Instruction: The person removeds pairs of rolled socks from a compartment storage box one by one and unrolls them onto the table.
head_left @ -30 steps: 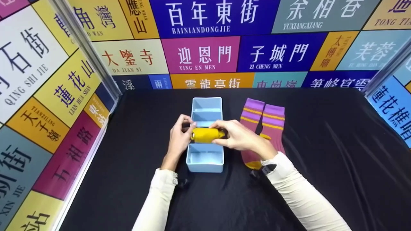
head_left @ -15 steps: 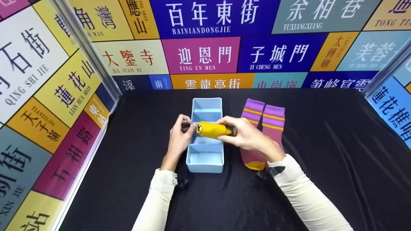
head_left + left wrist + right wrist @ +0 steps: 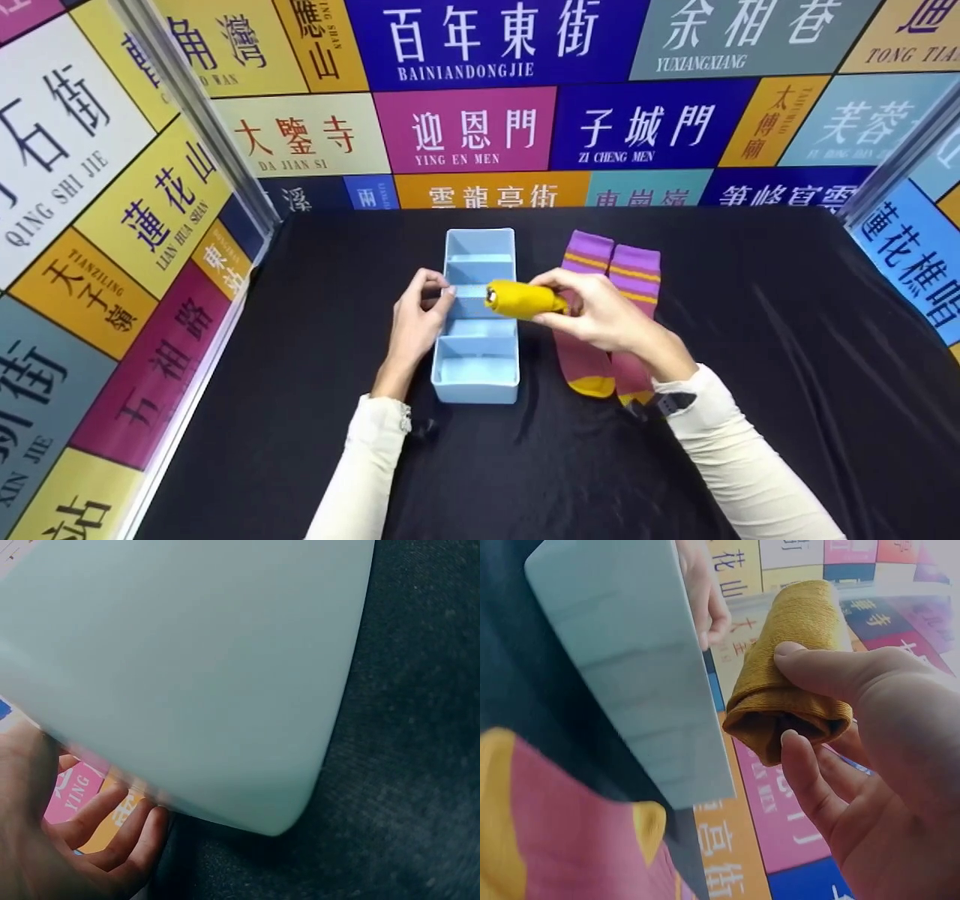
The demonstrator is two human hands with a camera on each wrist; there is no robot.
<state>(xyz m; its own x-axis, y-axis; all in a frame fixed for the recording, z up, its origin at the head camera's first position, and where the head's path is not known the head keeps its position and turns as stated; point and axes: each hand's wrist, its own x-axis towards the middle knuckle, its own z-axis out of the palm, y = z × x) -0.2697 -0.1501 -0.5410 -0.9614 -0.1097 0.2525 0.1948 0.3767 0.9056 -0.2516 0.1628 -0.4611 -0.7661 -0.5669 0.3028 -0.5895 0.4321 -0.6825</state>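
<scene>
My right hand (image 3: 604,311) pinches a rolled-up yellow sock (image 3: 521,300) between thumb and fingers, holding it in the air over the right edge of a light blue divided box (image 3: 476,394). Its knitted fabric and folded end show in the right wrist view, where the thumb (image 3: 821,669) lies along the roll (image 3: 802,637). My left hand (image 3: 416,322) grips the box's left rim near the middle, with curled fingers. In the left wrist view the box's wall (image 3: 195,675) hides part of that hand (image 3: 90,840).
A pair of pink socks (image 3: 585,352) with purple cuffs and yellow stripes lies flat to the right of the box, partly under my right hand and arm. Black cloth (image 3: 787,390) covers the table. Panels with street names (image 3: 465,127) stand behind and at the sides.
My right hand has carried the rolled sock up and to the right, away from my left hand and from above the box's middle compartments. The left hand stays at the rim.
</scene>
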